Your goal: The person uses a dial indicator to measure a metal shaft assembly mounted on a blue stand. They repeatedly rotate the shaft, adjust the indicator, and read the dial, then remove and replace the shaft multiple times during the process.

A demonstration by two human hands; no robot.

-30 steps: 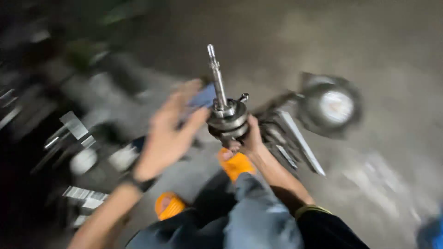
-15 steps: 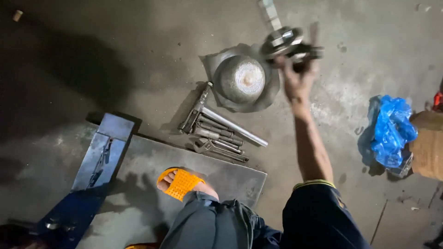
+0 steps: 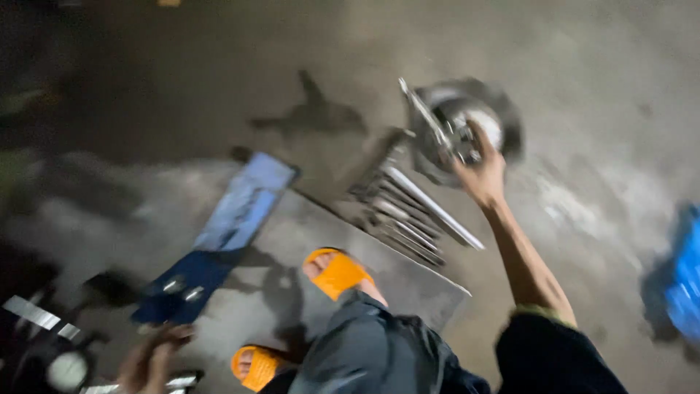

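Note:
My right hand (image 3: 481, 171) is stretched out ahead and grips a metal crankshaft (image 3: 437, 128) with a long shaft, holding it over a round metal bowl (image 3: 503, 120) on the concrete floor. My left hand (image 3: 149, 361) is low at the bottom left, near shiny metal parts (image 3: 171, 383), fingers curled; the blur hides whether it holds anything. Just left of the right arm, a bundle of long metal tools (image 3: 408, 211) lies on the floor.
A grey flat sheet (image 3: 408, 281) lies under my feet in orange sandals (image 3: 335, 271). A blue metal tray (image 3: 219, 233) lies to the left. A blue plastic bag (image 3: 682, 281) sits at the right edge. Dark machine parts (image 3: 51, 350) crowd the bottom left.
The view swung and my right hand lowered the crankshaft toward the metal bowl. My left hand let go of it and dropped to the bottom left.

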